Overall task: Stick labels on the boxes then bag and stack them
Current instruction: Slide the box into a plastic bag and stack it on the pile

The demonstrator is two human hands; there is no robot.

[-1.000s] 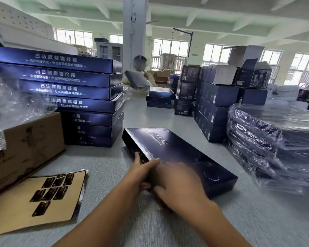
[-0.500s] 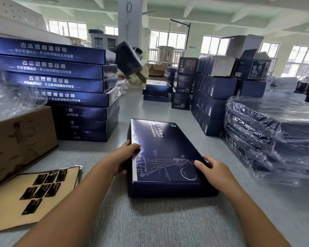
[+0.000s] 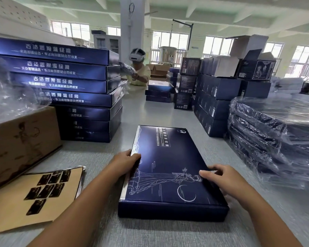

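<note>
A flat dark blue box [image 3: 169, 168] with a white line drawing lies lengthwise on the grey table in front of me. My left hand [image 3: 127, 162] grips its left edge, fingers curled over the rim. At the box's right edge my right hand [image 3: 223, 179] holds on with the thumb on the lid and the fingers down the side. To my left, a brown backing sheet [image 3: 16, 205] carries several dark labels [image 3: 46, 189].
A tall stack of blue boxes [image 3: 70, 90] stands at the left behind a cardboard carton [image 3: 23, 139]. Bagged boxes in clear plastic [image 3: 275, 136] are piled at the right, with more dark boxes [image 3: 218, 97] behind. A person [image 3: 139, 72] works across the table.
The box has swung from a diagonal lie to lengthwise and slid nearer to me. My hands moved apart from its near corner to its left and right edges.
</note>
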